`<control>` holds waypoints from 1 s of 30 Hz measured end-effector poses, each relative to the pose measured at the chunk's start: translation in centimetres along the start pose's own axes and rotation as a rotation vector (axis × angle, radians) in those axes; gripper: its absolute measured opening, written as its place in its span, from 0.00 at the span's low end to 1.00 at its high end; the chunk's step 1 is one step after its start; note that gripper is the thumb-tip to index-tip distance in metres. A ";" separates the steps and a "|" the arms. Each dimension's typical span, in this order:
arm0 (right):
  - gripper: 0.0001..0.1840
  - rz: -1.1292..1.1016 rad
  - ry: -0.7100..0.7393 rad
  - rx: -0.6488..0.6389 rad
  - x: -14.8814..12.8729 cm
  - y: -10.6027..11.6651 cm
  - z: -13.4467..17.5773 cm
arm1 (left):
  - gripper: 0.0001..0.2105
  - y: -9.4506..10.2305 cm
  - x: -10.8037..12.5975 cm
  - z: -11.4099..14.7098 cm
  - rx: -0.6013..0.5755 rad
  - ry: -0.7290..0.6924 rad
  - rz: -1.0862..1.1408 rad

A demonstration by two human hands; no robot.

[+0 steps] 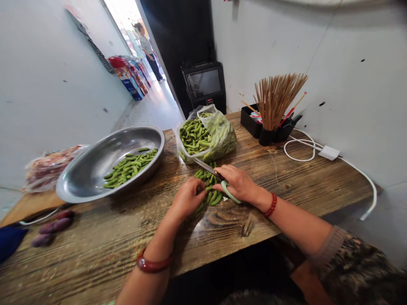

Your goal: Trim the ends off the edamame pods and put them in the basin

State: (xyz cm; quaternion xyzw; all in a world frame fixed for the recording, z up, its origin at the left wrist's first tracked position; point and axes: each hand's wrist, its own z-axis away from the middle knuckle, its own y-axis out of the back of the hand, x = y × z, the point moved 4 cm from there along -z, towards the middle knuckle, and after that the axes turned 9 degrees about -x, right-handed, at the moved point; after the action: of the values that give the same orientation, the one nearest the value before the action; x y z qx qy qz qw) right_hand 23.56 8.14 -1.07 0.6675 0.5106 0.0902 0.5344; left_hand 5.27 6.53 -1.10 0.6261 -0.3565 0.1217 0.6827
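My right hand [238, 182] is closed around scissors [206, 166] with a pale green handle, blades pointing up and to the left. Just left of it, my left hand [188, 197] has its fingers pinched together; whatever is between them is hidden. Under and between both hands lies a small heap of green soybean pods [216, 197] on the wooden table. Behind the heap stands a clear plastic bag [222, 133] full of more pods. To the left, a wide metal basin [85, 169] holds a layer of green pods [130, 167] on its right side.
Several purple sweet potatoes [55, 225] and a bagged bundle [52, 167] sit at the left. A black holder [267, 136] with thin wooden sticks [278, 99] and a white cable [329, 152] are at the right. A person [148, 51] stands beyond the doorway.
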 end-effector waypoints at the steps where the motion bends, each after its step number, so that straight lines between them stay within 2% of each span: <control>1: 0.20 -0.007 0.003 0.012 0.0 0.0 0.0 | 0.02 0.4 -0.1 0.0 0.049 0.017 0.080; 4: 0.21 -0.036 0.008 0.038 0.1 0.1 0.0 | 0.06 1.4 -0.2 0.1 0.166 0.093 0.373; 6: 0.22 -0.058 0.007 0.046 0.1 0.1 0.0 | 0.07 1.7 0.0 0.3 0.198 0.133 0.567; 10: 0.25 -0.093 0.036 0.012 -0.1 0.1 0.0 | 0.13 1.3 0.4 0.7 0.153 0.179 0.780; 15: 0.29 -0.091 0.072 -0.049 -0.6 0.2 0.0 | 0.14 1.3 0.3 0.8 0.163 0.186 0.797; 23: 0.30 -0.071 0.082 -0.115 -1.2 0.0 0.0 | 0.07 1.4 1.4 0.8 0.209 0.093 0.733; 30: 0.30 -0.057 0.078 -0.105 -1.3 -0.2 0.2 | 0.07 1.0 1.7 0.7 0.155 0.121 0.742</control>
State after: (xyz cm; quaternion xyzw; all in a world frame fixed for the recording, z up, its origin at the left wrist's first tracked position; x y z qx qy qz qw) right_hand 22.94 6.97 -0.71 0.6197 0.5444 0.1278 0.5506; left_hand 5.63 5.53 0.73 0.4960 -0.5076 0.4241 0.5626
